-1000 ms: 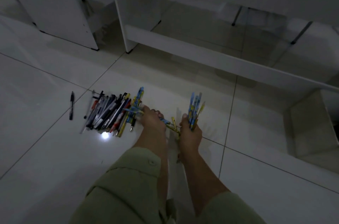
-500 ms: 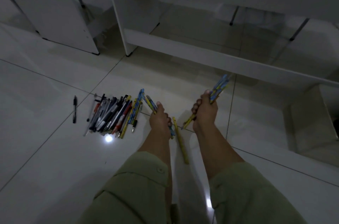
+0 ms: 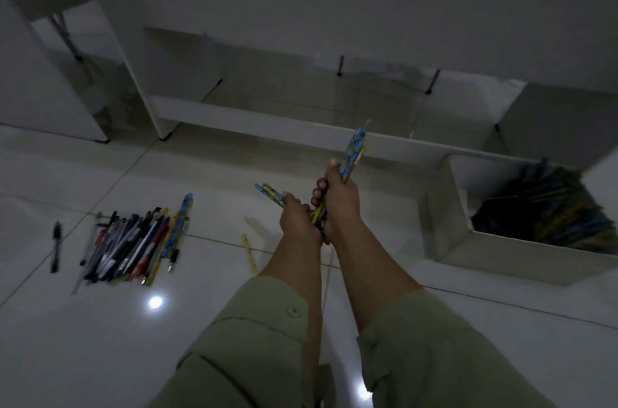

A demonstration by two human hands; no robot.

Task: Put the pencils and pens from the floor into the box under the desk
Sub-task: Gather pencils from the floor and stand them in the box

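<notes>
With both fists lifted off the floor, my right hand (image 3: 337,203) and left hand (image 3: 296,218) gripped patterned pencils (image 3: 352,153), left of the box (image 3: 501,250); the heap (image 3: 133,245) waited farther left.

A: floor (image 3: 100,340) tiles are looking glossy, throwing back two lamp spots. Grout lines are showing thin and dark.

B: the surface (image 3: 334,6) above is reading as matt white board, smooth. box (image 3: 501,254) is looking like plain matt white card or board, can't tell which.

A: pile of pens (image 3: 133,243) is showing smooth shiny barrels, likely plastic. Printed pencils (image 3: 352,153) are looking lacquered.

B: sleeves (image 3: 254,350) are looking like matt woven cloth.
</notes>
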